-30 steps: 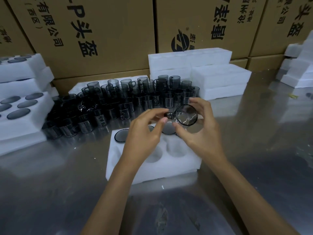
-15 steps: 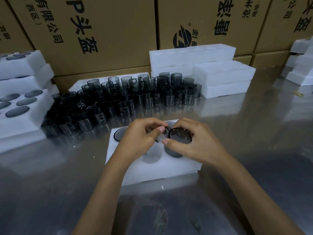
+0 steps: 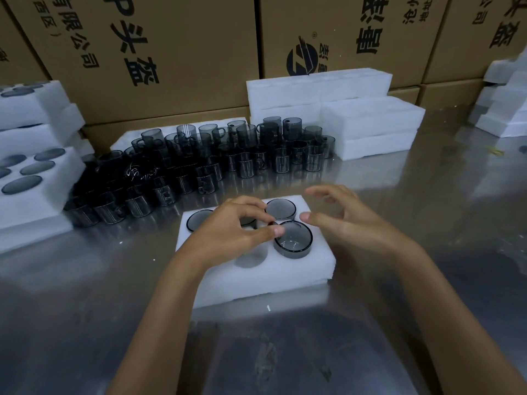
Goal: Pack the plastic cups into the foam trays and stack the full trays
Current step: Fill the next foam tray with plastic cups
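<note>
One cup in hand: smoked plastic cup [image 3: 293,238], part-seated in the near-right pocket of the foam tray [image 3: 285,273].
Left hand [image 3: 228,232]: thumb and fingertips pinch its left rim.
Right hand [image 3: 346,220]: spread, empty, just right of the cup.
Axis: vertical; press down.

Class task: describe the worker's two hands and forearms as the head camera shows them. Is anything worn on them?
Both forearms are bare right to the bottom edge of the picture: no sleeves show. The left hand and the right hand wear no gloves, and no rings, watch or bands are visible. Fingernails are short and unpainted.
</note>
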### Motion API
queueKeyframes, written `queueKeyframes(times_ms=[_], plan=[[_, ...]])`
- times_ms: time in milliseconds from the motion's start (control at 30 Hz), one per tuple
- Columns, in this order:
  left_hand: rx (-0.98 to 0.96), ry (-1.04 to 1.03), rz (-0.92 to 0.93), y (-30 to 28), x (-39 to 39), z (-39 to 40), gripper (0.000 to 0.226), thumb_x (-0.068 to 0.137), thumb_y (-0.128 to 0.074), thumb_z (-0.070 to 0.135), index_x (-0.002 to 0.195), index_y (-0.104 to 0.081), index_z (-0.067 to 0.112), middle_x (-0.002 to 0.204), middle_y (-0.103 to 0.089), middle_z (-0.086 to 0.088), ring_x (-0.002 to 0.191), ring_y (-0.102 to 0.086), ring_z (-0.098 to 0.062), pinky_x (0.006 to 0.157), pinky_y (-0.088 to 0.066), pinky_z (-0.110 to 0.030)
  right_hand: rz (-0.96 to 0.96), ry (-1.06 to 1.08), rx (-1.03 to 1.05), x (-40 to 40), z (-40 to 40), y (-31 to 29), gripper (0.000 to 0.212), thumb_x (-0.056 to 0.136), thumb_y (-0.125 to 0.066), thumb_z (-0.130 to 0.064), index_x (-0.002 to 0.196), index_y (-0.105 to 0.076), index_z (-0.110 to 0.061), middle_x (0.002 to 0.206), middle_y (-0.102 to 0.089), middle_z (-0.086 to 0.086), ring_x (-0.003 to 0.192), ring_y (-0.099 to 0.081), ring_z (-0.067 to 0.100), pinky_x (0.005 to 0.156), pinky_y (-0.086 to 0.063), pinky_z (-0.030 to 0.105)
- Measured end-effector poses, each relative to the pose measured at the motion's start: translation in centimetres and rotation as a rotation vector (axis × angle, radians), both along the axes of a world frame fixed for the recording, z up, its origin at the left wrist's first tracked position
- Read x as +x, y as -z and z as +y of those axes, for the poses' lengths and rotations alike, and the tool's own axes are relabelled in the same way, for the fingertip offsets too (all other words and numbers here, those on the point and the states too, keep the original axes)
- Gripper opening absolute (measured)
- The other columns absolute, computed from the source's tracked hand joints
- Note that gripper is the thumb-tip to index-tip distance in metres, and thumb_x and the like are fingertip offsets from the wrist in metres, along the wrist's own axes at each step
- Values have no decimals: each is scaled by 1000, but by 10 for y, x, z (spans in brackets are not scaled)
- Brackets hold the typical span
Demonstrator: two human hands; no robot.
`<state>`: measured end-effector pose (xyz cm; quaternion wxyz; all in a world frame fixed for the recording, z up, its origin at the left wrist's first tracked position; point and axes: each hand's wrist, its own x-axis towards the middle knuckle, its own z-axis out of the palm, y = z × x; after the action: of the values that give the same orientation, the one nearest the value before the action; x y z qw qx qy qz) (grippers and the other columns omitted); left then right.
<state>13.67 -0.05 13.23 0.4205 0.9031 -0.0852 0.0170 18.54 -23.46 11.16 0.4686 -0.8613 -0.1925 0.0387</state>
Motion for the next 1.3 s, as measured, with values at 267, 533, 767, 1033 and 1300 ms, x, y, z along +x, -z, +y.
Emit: queueKeyframes(times_ms=[267, 533, 767, 1033, 1300], plan=[[86, 3, -20, 8, 3, 0, 33, 76, -79, 45, 105, -67, 35, 124, -51, 22, 127, -42, -5, 107, -33, -28, 307, -197, 178, 0, -3, 9, 68, 80, -79, -36, 140, -48, -38, 139, -55, -23, 130, -48, -6, 115, -37, 32], [140, -46, -69, 11, 3, -7, 45, 84, -74, 38, 126, -57, 39, 130, -48, 19, 129, -37, -9, 113, -28, -36, 304, -75, 230, 3, 7, 18, 57, 76, -78, -30, 128, -57, -40, 125, -66, -19, 114, -61, -3, 103, -46, 30], [126, -75, -110, 13, 4, -10, 43, 83, -76, 35, 123, -60, 38, 126, -51, 19, 123, -40, -6, 109, -30, -32, 83, 199, 293, 7, 26, 14, 40, 87, -72, -29, 123, -57, -36, 128, -57, -15, 119, -52, 0, 102, -39, 23], [-648, -450, -206, 1, 12, 20, 21, 96, -58, 10, 106, -71, 23, 105, -72, 3, 100, -68, -8, 91, -54, -25, -172, -97, -104, 66, 135, -38, 33, 93, -57, -19, 125, -63, -24, 118, -60, 0, 111, -56, 14, 89, -40, 25], [-923, -828, -330, 6, 16, 49, 25, 97, -50, 5, 98, -68, 23, 92, -69, 5, 76, -65, -7, 78, -53, -26, -11, -175, -401, 117, 211, -10, 43, 92, -52, -5, 133, -51, -20, 123, -56, 10, 108, -57, 27, 92, -47, 35]])
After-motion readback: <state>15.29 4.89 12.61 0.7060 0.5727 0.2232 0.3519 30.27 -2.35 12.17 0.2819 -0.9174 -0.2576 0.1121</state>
